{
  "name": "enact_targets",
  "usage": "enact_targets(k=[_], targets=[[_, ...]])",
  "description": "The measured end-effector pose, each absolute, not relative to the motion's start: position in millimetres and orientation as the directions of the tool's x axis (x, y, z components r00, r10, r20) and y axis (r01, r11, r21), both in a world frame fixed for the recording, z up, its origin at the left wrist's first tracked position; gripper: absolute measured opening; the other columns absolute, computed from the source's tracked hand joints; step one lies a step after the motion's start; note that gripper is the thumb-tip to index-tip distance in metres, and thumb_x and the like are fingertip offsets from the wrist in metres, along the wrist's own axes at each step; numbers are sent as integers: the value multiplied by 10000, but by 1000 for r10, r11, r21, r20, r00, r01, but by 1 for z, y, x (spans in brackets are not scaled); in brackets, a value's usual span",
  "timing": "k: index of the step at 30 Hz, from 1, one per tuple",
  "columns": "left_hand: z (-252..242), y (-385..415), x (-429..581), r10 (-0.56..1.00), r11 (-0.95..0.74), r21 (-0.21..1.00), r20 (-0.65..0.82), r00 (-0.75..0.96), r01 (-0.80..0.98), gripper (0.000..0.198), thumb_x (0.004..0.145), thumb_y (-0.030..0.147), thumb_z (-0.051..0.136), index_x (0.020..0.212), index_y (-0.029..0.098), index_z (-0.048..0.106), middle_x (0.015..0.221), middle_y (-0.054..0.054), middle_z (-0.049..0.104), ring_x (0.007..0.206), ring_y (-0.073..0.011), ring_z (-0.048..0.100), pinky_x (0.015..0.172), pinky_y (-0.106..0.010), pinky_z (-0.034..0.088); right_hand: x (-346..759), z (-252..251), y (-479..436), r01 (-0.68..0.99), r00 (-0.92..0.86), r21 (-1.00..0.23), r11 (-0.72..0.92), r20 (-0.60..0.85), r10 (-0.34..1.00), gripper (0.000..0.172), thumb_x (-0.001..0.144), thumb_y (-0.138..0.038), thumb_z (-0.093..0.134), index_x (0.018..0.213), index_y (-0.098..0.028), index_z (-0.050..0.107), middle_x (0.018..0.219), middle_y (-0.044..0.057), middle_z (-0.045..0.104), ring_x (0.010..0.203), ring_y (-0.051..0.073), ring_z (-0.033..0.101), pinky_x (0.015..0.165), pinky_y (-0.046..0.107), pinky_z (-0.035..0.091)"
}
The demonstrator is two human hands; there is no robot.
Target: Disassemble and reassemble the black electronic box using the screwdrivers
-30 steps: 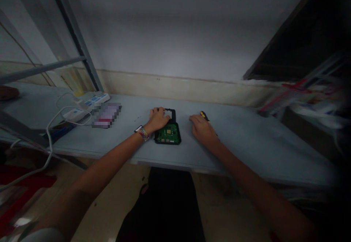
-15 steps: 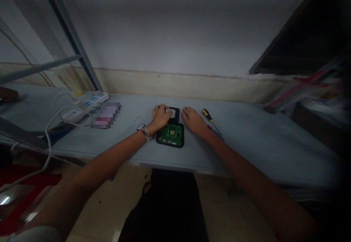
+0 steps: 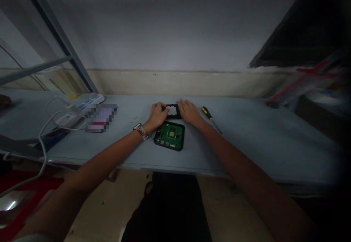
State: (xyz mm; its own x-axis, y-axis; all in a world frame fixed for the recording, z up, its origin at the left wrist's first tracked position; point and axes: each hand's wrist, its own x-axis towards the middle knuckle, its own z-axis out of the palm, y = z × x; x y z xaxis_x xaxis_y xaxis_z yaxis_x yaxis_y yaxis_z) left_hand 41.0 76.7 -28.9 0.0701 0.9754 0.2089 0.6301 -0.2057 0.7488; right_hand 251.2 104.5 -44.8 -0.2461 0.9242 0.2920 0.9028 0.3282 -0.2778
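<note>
A black plastic cover with a pale middle lies on the table, between my two hands. My left hand, with a woven watch band on its wrist, is closed on the cover's left side, thumb over the edge. Stretched out at the cover's right edge, the fingers of my right hand touch it and lie nearly flat. Just nearer to me sits the black case's other half, holding a green circuit board face up. A yellow and black screwdriver lies to the right of my right hand.
On the left are a phone with a blurred-out screen, a white power strip and looping white cables. A metal frame post rises behind them. The table's front edge runs close to my lap.
My right hand has shifted left onto the cover's right edge. The cover sits a little farther from the circuit board case, which is turned slightly. The whole view has shifted a little.
</note>
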Motion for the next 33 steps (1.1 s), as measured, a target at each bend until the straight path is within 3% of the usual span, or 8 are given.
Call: enact_targets(k=[4, 8, 14, 19, 26, 33], targets=[[-30, 85, 30, 954, -286, 725, 275, 118, 626, 192, 1020, 182, 534, 1200, 184, 603, 1267, -149, 629, 1210, -291, 603, 1111, -449, 495, 258, -46, 110, 869, -175, -390, 305, 335, 926, 674, 1186, -375, 163, 1390, -138, 760, 1504, 199, 740, 1474, 352, 647, 1249, 523, 477], [-33, 94, 20, 910, -398, 650, 366, 192, 647, 271, 951, 76, 493, 1174, 185, 601, 1242, -149, 645, 1190, -301, 602, 1124, -484, 491, 262, -49, 113, 821, -134, -477, 314, 373, 918, 610, 1181, -365, 223, 1215, -143, 790, 1289, 226, 812, 1251, 354, 757, 1142, 521, 552], [-47, 106, 10, 865, -474, 562, 439, 241, 678, 410, 816, -22, 477, 1140, 200, 595, 1180, -143, 660, 1167, -332, 590, 1112, -540, 495, 263, -54, 115, 785, -173, -493, 375, 407, 897, 333, 1034, -137, 464, 1146, -173, 775, 1319, 180, 793, 1298, 311, 715, 1200, 486, 511], [-55, 106, 5, 847, -512, 488, 424, 321, 707, 492, 797, -37, 475, 1221, 184, 594, 1248, -158, 630, 1185, -338, 588, 1094, -533, 521, 266, -59, 113, 785, -161, -496, 372, 416, 895, 385, 898, -23, 500, 1166, -181, 726, 1293, 162, 780, 1255, 289, 712, 1185, 465, 518], [-57, 105, 7, 841, -471, 332, 448, 303, 817, 633, 760, -69, 516, 1347, 160, 579, 1333, -180, 604, 1267, -350, 570, 1148, -543, 509, 271, -66, 114, 755, -169, -523, 396, 428, 888, 544, 740, 82, 438, 1123, -230, 665, 1285, 123, 768, 1262, 281, 692, 1157, 463, 527], [-61, 104, 7, 849, -441, 280, 438, 295, 853, 655, 801, -41, 539, 1435, 124, 572, 1377, -211, 613, 1298, -373, 545, 1190, -583, 475, 272, -67, 115, 744, -175, -528, 409, 437, 882, 553, 722, 85, 432, 1106, -243, 656, 1270, 119, 771, 1255, 297, 690, 1158, 488, 526]])
